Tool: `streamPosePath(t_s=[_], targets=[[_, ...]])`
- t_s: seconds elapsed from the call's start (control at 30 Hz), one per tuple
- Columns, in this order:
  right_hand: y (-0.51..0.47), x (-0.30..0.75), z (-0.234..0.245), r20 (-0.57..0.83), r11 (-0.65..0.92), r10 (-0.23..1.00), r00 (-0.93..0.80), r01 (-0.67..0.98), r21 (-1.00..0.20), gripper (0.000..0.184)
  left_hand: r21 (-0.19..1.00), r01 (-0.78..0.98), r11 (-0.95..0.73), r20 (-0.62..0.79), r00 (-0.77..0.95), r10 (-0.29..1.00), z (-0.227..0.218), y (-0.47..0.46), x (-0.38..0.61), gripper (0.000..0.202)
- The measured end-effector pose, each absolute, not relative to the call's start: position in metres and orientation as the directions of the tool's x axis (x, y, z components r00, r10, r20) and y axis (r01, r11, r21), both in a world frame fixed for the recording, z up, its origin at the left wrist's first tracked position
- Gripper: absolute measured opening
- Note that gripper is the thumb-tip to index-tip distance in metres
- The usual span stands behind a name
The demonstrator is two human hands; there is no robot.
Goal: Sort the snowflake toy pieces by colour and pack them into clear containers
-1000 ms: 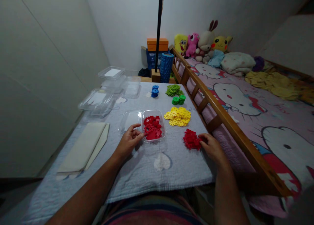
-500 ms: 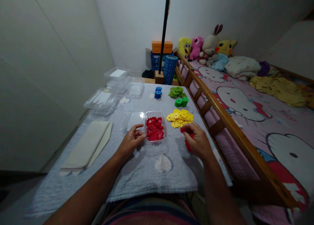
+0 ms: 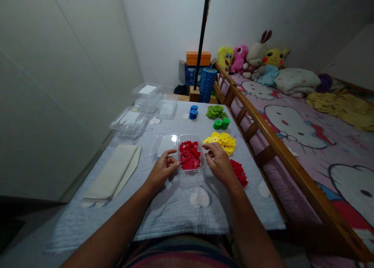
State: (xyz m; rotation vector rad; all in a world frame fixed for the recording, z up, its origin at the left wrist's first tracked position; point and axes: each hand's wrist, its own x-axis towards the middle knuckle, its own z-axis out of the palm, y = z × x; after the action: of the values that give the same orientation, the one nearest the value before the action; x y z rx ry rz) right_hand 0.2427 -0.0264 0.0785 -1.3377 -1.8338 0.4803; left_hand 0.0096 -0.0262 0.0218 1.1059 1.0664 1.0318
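Red pieces (image 3: 189,159) fill the tray (image 3: 190,135) between the fingers: left fingers (image 3: 168,155) rest open on its left rim, right fingers (image 3: 210,153) curl at its right rim, grip impossible to tell.

we see a clear, glossy plastic tub (image 3: 191,135) of matt red plastic pieces (image 3: 189,160) on soft quilted cloth (image 3: 175,207); beside it, the bed rail (image 3: 280,153) shows smooth varnished wood.

Left hand (image 3: 161,170) curled, right hand (image 3: 219,165) palm down
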Motion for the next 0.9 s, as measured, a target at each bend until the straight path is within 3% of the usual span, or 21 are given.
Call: streamPosePath(t_s=[0.17,0.27,0.37,0.47,0.67,0.9], targets=[[-0.057,0.312,0.079,0.333,0.174,0.937,0.108,0.682,-0.711,0.022,0.987,-0.082,0.135,-0.117,0.189,0.975,0.022,-0.026,0.009,0.061],[-0.077,0.355,0.072,0.22,-0.005,0.949,0.224,0.711,-0.703,0.028,0.987,-0.082,0.135,-0.117,0.192,0.974,0.022,-0.026,0.009,0.061],[-0.096,0.384,0.063,0.08,-0.105,0.974,0.213,0.732,-0.673,0.037,0.988,-0.078,0.135,-0.118,0.189,0.975,0.023,-0.025,0.009,0.06],[-0.11,0.395,0.056,0.025,-0.095,0.989,0.145,0.761,-0.642,0.045,0.987,-0.068,0.143,-0.127,0.19,0.974,0.025,-0.025,0.009,0.061],[-0.111,0.38,0.05,0.046,-0.005,0.998,0.042,0.789,-0.614,0.063,0.983,-0.072,0.167,-0.152,0.183,0.971,0.032,-0.027,0.01,0.065],[-0.103,0.373,0.04,0.071,-0.064,0.988,0.139,0.779,-0.624,0.054,0.983,-0.069,0.167,-0.152,0.185,0.971,0.032,-0.027,0.01,0.063]])
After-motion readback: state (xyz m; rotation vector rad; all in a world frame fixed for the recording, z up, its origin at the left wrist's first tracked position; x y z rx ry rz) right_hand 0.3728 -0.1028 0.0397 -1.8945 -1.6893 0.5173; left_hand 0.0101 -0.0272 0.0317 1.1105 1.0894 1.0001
